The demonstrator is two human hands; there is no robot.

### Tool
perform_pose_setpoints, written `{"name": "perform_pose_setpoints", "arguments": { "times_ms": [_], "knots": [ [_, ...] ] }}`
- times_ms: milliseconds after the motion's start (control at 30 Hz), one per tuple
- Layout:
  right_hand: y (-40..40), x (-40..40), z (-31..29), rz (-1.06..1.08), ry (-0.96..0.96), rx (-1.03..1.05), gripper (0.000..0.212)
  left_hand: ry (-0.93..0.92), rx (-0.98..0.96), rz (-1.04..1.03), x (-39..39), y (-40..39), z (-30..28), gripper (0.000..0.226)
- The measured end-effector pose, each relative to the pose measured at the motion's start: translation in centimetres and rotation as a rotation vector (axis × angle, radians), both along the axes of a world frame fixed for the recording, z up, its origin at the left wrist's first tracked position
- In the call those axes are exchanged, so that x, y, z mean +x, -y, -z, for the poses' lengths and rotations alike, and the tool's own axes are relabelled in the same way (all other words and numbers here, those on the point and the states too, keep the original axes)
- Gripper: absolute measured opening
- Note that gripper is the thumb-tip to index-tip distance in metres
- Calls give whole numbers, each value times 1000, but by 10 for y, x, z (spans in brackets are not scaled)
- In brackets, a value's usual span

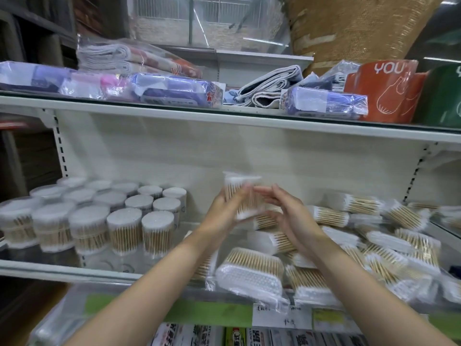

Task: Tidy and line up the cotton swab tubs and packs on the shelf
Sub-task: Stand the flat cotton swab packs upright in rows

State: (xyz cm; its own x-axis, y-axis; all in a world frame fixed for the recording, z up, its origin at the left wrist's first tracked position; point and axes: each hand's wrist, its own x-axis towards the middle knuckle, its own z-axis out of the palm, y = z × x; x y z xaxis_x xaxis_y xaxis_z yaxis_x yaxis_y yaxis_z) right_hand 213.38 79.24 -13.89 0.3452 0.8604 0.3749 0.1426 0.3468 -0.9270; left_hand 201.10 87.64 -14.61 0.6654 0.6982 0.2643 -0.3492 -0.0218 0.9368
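Several round clear tubs of cotton swabs stand in rows on the left of the middle shelf. On the right, flat bagged swab packs lie in a loose, jumbled heap. My left hand holds one blurred swab pack upright above the shelf, fingers curled round its left side. Opposite it, my right hand has its fingers stretched toward the pack's right side; the blur hides whether they touch it.
The upper shelf carries wrapped cloths, purple packs and an orange bag. A green price strip with a paper label runs along the shelf's front edge. Printed packs sit on the shelf below.
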Motion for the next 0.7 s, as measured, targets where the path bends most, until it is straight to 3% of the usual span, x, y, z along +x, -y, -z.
{"name": "perform_pose_setpoints", "arguments": {
  "times_ms": [133, 267, 467, 633, 700],
  "knots": [
    [-6, 9, 3, 55, 81, -67, 21, 129, -400, 147, -5, -3, 0, 50],
    [-6, 9, 2, -15, -33, -62, 19, 148, -557, 208, -10, -6, 0, 61],
    [-4, 12, 6, -61, -75, -45, 18, 151, -571, 227, -6, -10, 5, 57],
    [-3, 14, 9, -24, 4, -38, 35, 214, -455, 278, -10, -9, 5, 49],
    [-2, 11, 9, 37, 110, -28, 32, 308, -432, 314, -10, -10, 8, 53]
  ]
}}
